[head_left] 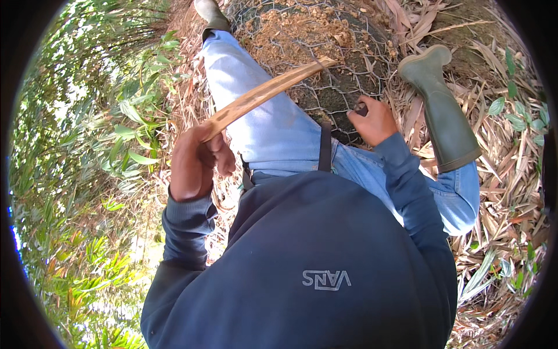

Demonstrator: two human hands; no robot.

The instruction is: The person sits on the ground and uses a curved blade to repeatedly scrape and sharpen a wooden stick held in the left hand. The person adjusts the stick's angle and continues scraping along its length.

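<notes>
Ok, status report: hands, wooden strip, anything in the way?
Left hand gripping wooden strip. Right hand around small dark object. Possible obstructions: left leg, wire mesh beneath.

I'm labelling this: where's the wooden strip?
In the head view, the wooden strip slants from the left hand, left of centre, over the denim leg toward the wire mesh.

Left hand [195,158] grips wooden strip [268,90]; right hand [378,121] holds dark object [361,109] near wire mesh [331,91].
</notes>
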